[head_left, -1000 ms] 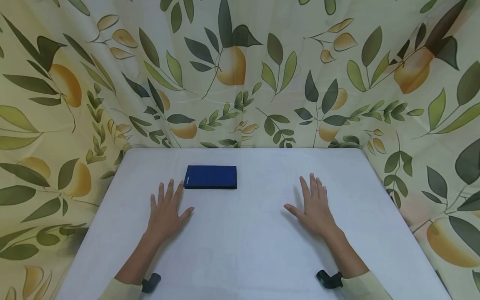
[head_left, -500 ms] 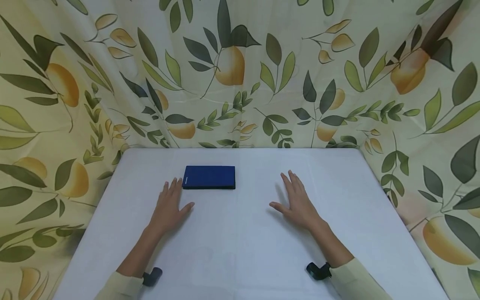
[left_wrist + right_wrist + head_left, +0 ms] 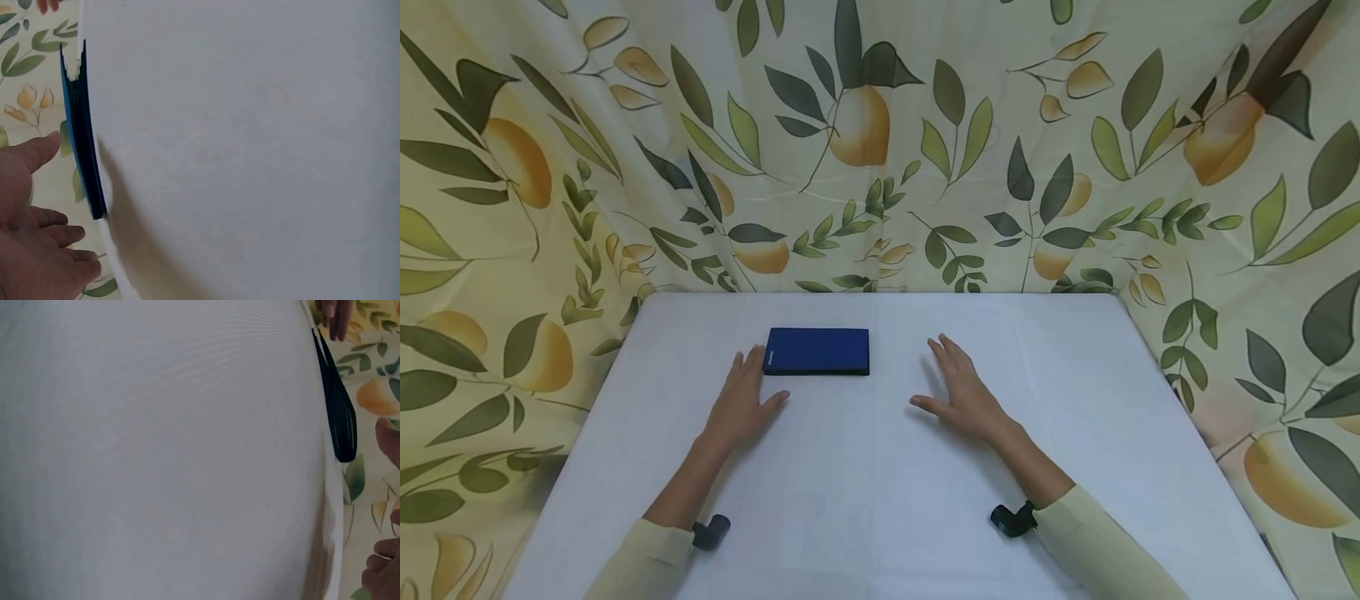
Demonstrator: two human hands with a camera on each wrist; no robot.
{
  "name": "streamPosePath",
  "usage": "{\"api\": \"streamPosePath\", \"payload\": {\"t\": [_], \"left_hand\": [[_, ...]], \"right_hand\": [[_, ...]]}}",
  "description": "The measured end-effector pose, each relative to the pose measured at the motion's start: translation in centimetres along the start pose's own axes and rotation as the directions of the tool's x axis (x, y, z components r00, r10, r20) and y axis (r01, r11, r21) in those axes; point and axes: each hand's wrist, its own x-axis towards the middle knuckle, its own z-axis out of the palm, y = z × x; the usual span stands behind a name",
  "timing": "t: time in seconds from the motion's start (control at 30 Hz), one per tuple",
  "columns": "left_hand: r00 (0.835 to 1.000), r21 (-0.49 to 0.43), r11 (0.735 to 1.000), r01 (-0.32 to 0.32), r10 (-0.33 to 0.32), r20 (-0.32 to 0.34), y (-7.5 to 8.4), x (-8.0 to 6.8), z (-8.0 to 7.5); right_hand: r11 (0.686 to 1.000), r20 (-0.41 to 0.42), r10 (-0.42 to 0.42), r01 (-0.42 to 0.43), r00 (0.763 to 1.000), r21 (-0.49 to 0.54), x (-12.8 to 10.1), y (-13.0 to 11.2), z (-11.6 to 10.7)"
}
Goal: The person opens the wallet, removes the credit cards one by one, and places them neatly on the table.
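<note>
One flat blue case (image 3: 817, 351) lies upper left of center on the white counter (image 3: 880, 500). Our left hand (image 3: 742, 404) is at its left end, fingers straight and loose, maybe touching, can't tell. Right hand (image 3: 961, 393) hovers nearby, fingers spread, holding nothing.

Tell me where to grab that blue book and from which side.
Probably pinch the blue book across its short left edge, coming from the left: it lies flat on the table, and the open left hand has fingertips at that end. The right hand is farther off.
</note>
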Motion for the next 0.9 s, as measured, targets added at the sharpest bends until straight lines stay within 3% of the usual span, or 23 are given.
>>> {"api": "streamPosePath", "payload": {"t": [0.33, 0.7, 0.9], "left_hand": [[0.997, -0.145, 0.988, 0.058, -0.050, 0.054, -0.4, 1.4, 0.1], [0.994, -0.244, 0.964, 0.107, -0.113, -0.010, -1.9, 2.7, 0.4], [0.991, -0.261, 0.956, 0.130, -0.132, 0.013, -1.8, 3.2, 0.5]], "right_hand": [[0.997, 0.020, -0.079, 0.078, 0.997, 0.009, 2.0, -0.7, 1.5], [0.994, 0.041, -0.108, 0.108, 0.993, -0.008, 4.0, -1.4, 2.2], [0.993, 0.057, -0.118, 0.118, 0.991, -0.007, 5.2, -2.0, 2.7]]}}
